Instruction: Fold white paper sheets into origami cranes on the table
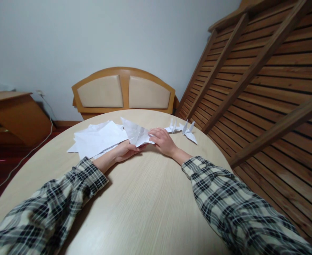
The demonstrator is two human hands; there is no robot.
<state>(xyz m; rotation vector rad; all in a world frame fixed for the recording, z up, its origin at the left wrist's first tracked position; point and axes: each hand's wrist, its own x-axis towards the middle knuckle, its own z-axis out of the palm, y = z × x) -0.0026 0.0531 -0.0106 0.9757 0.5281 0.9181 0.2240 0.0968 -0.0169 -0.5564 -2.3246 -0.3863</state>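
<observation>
A creased, partly folded sheet of white paper (136, 131) is held up between my two hands, just above the table. My left hand (127, 150) pinches its lower edge, thumb on top and fingers beneath. On the right edge, my right hand (163, 141) is closed over the paper with its fingers curled; some fingertips are hidden behind it. Left of my hands lies a loose pile of white paper sheets (99, 139). Beyond my right hand stand folded paper cranes (189, 130), one of them partly covered by the hand.
The round pale wooden table (145, 198) fills the foreground. A headboard (124, 90) with cream panels stands behind it. Slatted wood (267, 88) leans along the right side. At the far left is a wooden desk (15, 113), with a white cable (36, 150) trailing down to the floor.
</observation>
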